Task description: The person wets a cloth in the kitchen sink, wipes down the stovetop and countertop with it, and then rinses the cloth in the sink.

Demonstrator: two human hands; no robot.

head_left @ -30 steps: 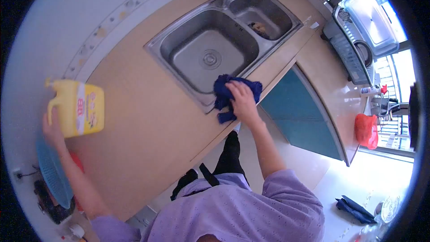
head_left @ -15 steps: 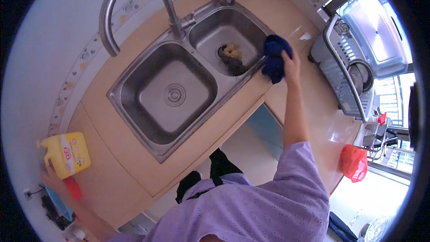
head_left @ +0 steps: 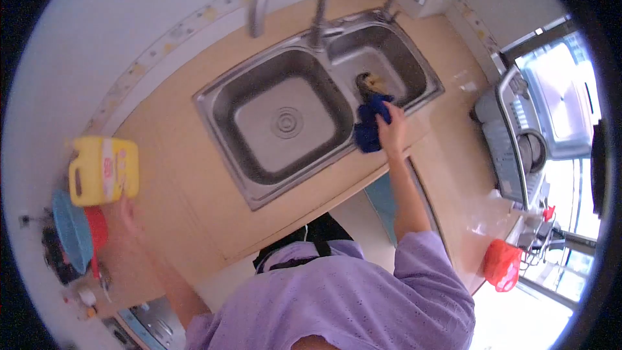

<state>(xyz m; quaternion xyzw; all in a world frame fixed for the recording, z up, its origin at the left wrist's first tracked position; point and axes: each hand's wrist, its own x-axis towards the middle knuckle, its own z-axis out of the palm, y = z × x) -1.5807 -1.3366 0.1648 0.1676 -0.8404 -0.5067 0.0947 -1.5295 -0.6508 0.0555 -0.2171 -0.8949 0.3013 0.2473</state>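
In the head view my right hand [head_left: 393, 131] grips a bunched dark blue cloth [head_left: 369, 131] over the front rim of the steel double sink [head_left: 259, 188], by the divider between the bowls. Part of the cloth hangs over the smaller bowl. Behind it, a yellowish and dark clump [head_left: 372, 82] lies in that bowl at the drain. My left hand [head_left: 129, 217] is blurred at the counter's left side, just below a yellow jug [head_left: 116, 168] with a label. Its fingers look loosely stretched and hold nothing I can see.
A tall faucet [head_left: 319, 13] and a thinner tap [head_left: 391, 6] rise behind the sink. At left are a blue basin [head_left: 72, 230] and a red container [head_left: 97, 227]. On the right stand a dish rack [head_left: 508, 136] with bowls and a red bag [head_left: 503, 264].
The view has shifted. My right hand has brought the blue cloth leftward along the sink's front edge, from the right corner to the divider. My left hand has moved rightward along the jug's lower side.
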